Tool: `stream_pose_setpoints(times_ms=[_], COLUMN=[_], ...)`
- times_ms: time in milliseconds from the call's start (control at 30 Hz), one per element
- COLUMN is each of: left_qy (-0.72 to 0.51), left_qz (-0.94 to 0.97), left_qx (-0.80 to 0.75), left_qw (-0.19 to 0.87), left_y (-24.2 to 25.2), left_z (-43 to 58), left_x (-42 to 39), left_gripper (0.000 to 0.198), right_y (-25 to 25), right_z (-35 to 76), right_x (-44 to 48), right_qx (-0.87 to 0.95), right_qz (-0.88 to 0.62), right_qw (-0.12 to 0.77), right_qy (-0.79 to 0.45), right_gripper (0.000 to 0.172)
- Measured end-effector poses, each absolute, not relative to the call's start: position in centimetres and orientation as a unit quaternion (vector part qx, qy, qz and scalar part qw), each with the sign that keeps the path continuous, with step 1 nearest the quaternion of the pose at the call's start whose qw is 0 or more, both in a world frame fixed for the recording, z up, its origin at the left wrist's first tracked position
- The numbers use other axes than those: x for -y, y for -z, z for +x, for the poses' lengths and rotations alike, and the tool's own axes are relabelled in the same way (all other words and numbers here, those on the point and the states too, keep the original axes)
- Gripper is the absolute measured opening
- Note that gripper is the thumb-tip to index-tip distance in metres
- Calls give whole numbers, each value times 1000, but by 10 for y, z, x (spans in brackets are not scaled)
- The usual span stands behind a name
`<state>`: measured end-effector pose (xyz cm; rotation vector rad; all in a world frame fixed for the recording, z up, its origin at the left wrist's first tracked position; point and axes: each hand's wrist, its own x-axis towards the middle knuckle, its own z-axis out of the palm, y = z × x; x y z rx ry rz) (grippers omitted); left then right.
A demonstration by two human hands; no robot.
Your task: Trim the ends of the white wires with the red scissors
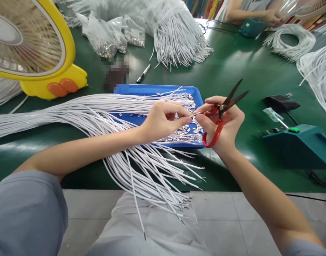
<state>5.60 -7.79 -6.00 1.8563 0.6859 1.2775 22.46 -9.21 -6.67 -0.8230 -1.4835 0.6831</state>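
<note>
My left hand (pixel 165 119) pinches the end of a white cable between thumb and forefinger, over a blue tray (pixel 199 96). Red-handled scissors (pixel 216 131) hang on my right hand (pixel 227 124), their blades spread apart and pointing up and away from the cable. The right thumb and forefinger meet at the same cable tip; whether they grip a small part there is too fine to tell. Small metal connectors (pixel 187 131) lie scattered in the tray. A thick bundle of white cables (pixel 99 110) runs from the left across the tray, and more loose ends with bared wires hang over the table's front edge.
A yellow fan (pixel 69 39) stands at the left. Bags of metal parts (pixel 106 42), a pen (pixel 143 73) and another cable bundle (pixel 176 35) lie at the back. To the right are a green machine (pixel 299 145) and a black adapter (pixel 283 103). Another person's arms (pixel 248 16) show across the table.
</note>
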Motion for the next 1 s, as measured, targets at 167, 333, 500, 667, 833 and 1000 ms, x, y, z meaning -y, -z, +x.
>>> stream_pose_setpoints(times_ms=[167, 333, 500, 667, 833, 1000], left_qy=[-494, -436, -376, -400, -448, -436], left_qz=[714, 702, 697, 703, 685, 692], left_qx=[-285, -248, -217, -231, -309, -332], left_qw=[405, 506, 571, 541, 484, 471], left_y=[60, 55, 54, 57, 55, 55], left_z=[57, 56, 54, 56, 57, 56], left_x=[77, 73, 73, 77, 75, 73], left_gripper=[9, 23, 26, 14, 12, 16], right_y=[68, 71, 71, 72, 73, 72], right_z=[225, 227, 225, 223, 225, 224], right_x=[90, 88, 88, 86, 86, 89], right_qx=[648, 655, 660, 651, 636, 643], right_qz=[-352, -348, -335, -359, -349, -361], right_qw=[614, 613, 614, 615, 634, 620], right_qy=[-282, -272, -274, -264, -269, -266], right_gripper=[29, 27, 30, 24, 20, 19])
